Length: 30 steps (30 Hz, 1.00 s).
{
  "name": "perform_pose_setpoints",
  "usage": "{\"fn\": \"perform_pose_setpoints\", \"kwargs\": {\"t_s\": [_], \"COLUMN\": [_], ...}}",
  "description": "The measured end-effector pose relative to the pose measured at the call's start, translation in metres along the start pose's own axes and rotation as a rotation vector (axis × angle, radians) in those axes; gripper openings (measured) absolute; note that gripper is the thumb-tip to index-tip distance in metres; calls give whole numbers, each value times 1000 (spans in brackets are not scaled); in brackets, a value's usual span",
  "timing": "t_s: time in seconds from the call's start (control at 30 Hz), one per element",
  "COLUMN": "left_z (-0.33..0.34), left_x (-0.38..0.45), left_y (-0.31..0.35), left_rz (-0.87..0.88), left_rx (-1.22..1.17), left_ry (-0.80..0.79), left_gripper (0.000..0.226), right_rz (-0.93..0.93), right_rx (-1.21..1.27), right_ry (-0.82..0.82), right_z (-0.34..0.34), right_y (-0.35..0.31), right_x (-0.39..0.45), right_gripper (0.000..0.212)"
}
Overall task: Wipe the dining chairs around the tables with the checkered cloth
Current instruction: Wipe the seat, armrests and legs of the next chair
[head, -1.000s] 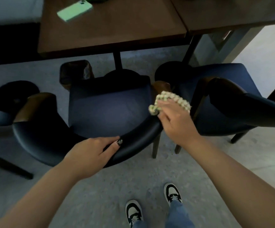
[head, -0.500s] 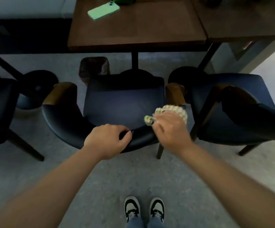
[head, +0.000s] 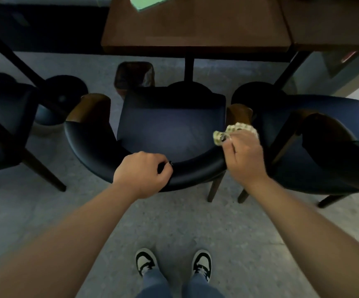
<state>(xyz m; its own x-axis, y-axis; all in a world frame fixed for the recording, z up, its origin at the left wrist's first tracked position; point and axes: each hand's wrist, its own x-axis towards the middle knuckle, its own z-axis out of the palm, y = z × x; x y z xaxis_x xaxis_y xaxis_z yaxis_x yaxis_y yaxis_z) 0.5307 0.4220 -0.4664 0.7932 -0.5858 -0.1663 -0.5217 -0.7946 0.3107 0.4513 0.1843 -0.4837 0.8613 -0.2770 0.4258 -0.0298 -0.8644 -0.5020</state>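
A: Room? Head view first.
B: Grey concrete floor (head: 45, 211), dark wood table (head: 195, 29) up top w/ a green phone (head: 150, 3) on it. Small bin (head: 134, 77) under the table edge.
A: Chair being done?
B: Middle chair (head: 172, 125), navy seat, curved black backrest facing the person. Neighbour chair (head: 324, 147) just beside it on the right.
A: Hands?
B: Left hand (head: 142, 174) has fingers curled round the backrest top, prob. to steady it. Right hand (head: 245, 158) bunches the checkered cloth (head: 236, 131), pinched under fingers + thumb, pressed on the backrest's right end by the wooden arm tip.
A: No other view?
B: None.
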Motion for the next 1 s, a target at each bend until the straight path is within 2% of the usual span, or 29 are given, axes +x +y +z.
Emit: {"fn": "perform_pose_setpoints", "kwargs": {"t_s": [0.1,0.17,0.23,0.3,0.33,0.37,0.43,0.53,0.63,0.7,0.9,1.0], "left_z": [-3,-4,-7,-17,-23,-31,-53,-78,-80,-74,-68,-56], "left_x": [-4,-3,-1,2,5,10,23,44,62,63,56,53], "left_y": [2,3,-3,-21,-38,-58,-109,-168,-186,-190,-200,-214], "left_rz": [-8,32,123,263,339,397,431,498,554,573,569,454], "left_rx": [26,15,-65,-116,-61,29,149,174,249,273,-18,-178], "left_ry": [13,12,-31,-153,-212,-255,-294,-260,-266,-199,21,129], "left_gripper": [38,33,32,32,35,41,50,61,72,70,49,47], "right_rz": [-165,-278,-367,-255,-176,-139,-144,-110,-15,48,231,253], "right_rx": [15,-56,-168,-199,-198,-192,-205,-212,-236,-281,-431,-405], "right_ry": [-31,-140,-316,-518,-573,-566,-446,-243,-90,-3,132,114], "right_z": [13,9,0,-12,-14,-13,-6,9,25,42,113,153], "right_y": [-41,-44,-29,-14,-10,-9,-15,-38,-74,-108,-213,-255], "right_x": [-30,-23,0,25,30,29,14,-12,-29,-37,-35,-18], "right_gripper": [29,30,35,48,54,57,52,42,43,41,31,28]}}
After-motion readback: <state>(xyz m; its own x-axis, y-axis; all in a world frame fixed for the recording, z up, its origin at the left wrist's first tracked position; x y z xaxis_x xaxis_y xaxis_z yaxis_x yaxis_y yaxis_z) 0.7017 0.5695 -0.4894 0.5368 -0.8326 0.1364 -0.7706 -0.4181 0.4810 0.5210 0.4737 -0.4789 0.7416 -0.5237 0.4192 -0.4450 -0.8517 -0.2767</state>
